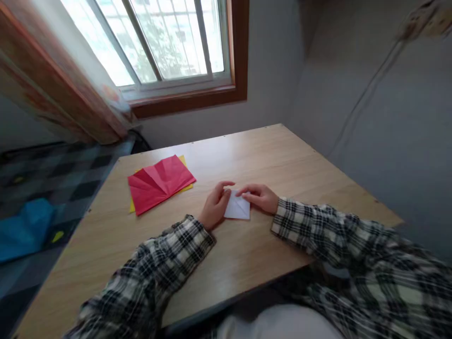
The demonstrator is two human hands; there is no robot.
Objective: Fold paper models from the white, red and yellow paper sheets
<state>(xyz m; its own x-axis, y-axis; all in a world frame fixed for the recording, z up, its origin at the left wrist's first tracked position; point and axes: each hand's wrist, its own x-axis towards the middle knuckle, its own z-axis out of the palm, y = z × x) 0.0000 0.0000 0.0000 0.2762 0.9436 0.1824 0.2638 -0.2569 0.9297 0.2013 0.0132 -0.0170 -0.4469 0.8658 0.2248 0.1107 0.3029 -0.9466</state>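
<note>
A small square of folded white paper (237, 206) lies on the wooden table, with faint creases across it. My left hand (216, 203) grips its left side, thumb on top and the forefinger stretched past the far edge. At the upper right corner, the bent fingers of my right hand (260, 197) pinch and press the paper. Fingers under the sheet are hidden. Left of my hands lies a red paper sheet (160, 183) with fan-like creases, on top of a yellow paper sheet (185, 188) that shows only at its edges.
The wooden table (282, 254) ends near my body and at a right edge by the wall. Beyond its left side, blue paper (26, 228) rests on a checked cloth (88, 165). A window (169, 42) and a curtain (70, 80) are behind.
</note>
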